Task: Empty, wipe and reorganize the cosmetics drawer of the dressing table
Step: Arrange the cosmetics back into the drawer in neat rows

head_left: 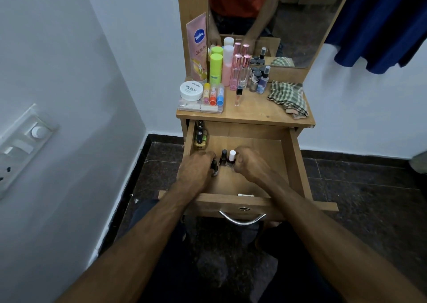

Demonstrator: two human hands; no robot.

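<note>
Arranging: nail polish bottles [227, 157] upright, mid-drawer [249, 178].
Left hand [196, 170]: fingers curled round dark bottle [214, 167].
Right hand [248, 165]: fingers curled beside white-capped bottle [231, 157], grip unclear.

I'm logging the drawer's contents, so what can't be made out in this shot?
Head view only:
- Left hand covers most of its dark bottle.
- Right hand: curled fingers hide whether it holds anything.
- Bottles at the drawer's back-left: shadowed under the tabletop, labels too small.
</note>
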